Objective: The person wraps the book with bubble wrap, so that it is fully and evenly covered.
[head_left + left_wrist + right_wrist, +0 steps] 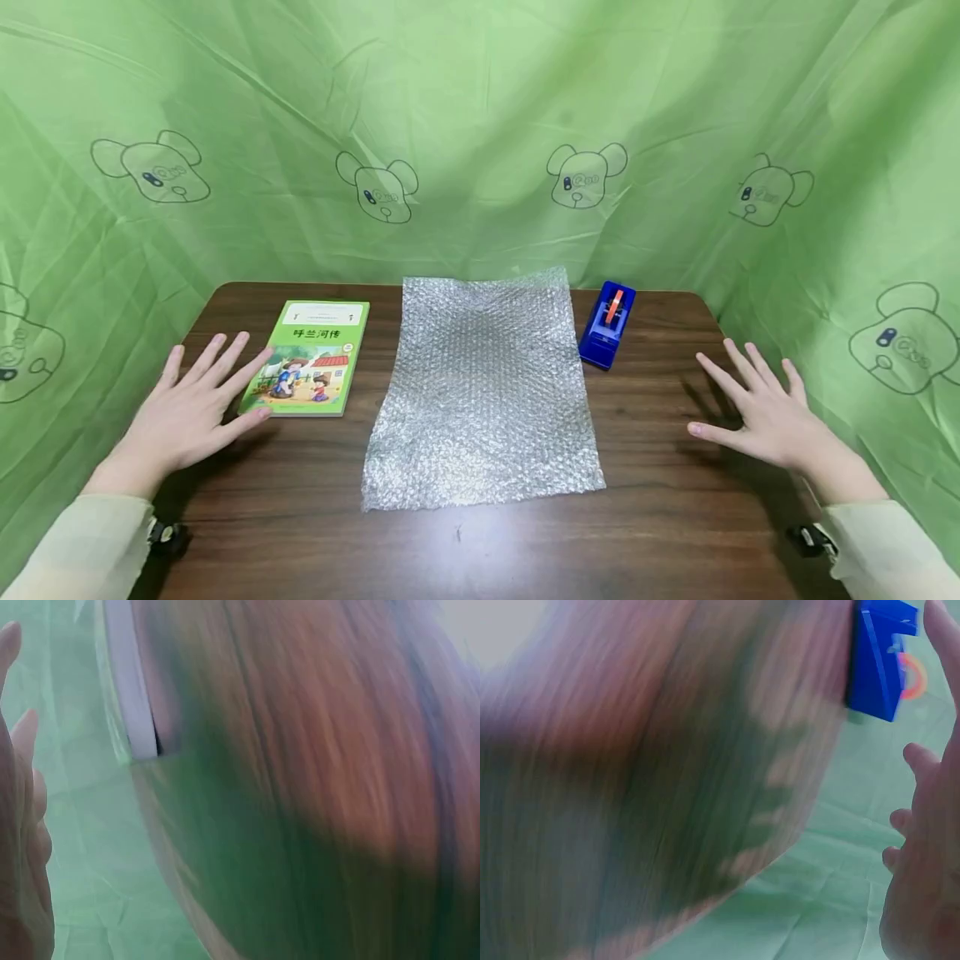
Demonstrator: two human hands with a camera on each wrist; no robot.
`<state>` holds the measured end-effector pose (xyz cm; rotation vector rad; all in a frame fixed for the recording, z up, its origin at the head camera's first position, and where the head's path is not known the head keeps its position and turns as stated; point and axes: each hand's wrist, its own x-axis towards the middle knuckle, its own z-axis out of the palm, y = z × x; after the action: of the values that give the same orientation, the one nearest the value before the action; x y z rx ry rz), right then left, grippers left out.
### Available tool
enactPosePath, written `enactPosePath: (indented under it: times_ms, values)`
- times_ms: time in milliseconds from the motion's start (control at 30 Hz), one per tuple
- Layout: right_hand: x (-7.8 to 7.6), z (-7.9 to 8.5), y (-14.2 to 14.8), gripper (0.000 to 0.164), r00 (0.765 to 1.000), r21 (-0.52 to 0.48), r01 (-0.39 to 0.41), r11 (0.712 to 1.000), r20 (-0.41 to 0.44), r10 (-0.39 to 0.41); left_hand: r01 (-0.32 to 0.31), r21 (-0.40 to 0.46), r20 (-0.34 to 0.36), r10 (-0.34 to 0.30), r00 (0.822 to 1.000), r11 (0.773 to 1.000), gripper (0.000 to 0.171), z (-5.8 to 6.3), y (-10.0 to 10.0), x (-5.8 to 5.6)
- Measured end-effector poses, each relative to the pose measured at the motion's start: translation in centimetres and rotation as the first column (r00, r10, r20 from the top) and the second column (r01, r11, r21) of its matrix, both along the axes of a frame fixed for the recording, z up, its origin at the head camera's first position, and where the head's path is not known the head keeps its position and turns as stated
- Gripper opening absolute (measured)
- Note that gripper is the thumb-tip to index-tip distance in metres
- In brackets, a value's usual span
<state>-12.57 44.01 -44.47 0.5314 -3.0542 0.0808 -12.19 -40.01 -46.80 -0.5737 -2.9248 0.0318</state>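
My left hand point(189, 417), fingers spread, hovers at the table's left side, its fingertips overlapping the edge of a green book point(309, 358) in the head view. The book lies flat with an illustrated cover; the left wrist view catches its white page edge point(135, 682). A sheet of bubble wrap point(483, 392) is spread over the middle of the table. Beyond its upper right side stands a blue tape dispenser point(606, 325) with an orange-red roll, also in the right wrist view as a blue body point(875, 667). My right hand point(780, 421), fingers spread, is over the right edge, holding nothing.
The dark wood-grain table point(480, 554) has rounded far corners. Green curtain cloth point(480, 100) with printed mouse-like heads hangs close behind and along both sides. Dark wrist devices point(168, 537) sit at both sleeves.
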Motion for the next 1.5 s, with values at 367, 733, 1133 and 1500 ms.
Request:
enactPosePath:
  times_ms: [367,733,1133,1500]
  values:
    - [-0.8,0.1,-5.0,0.114,0.999,-0.237,0.014,0.971,0.032,-0.006,-0.075,0.168,0.013,0.074,0.997,0.983,0.095,0.7,3.2,-1.7]
    - [-2.3,-0.3,-11.9,0.113,0.999,-0.391,-0.039,0.919,-0.050,0.021,-0.046,0.316,0.071,0.024,0.997,0.948,0.094,1.0,7.6,-3.6]
    - [-3.5,-0.5,-16.3,0.112,0.993,-0.458,-0.112,0.882,-0.019,0.116,0.035,0.465,0.052,-0.066,0.996,0.885,0.092,0.8,11.2,-5.3]
    - [-4.3,-1.1,-18.7,0.111,0.986,-0.465,-0.140,0.874,0.020,0.169,0.062,0.483,0.078,-0.113,0.990,0.873,0.095,0.9,14.5,-6.0]
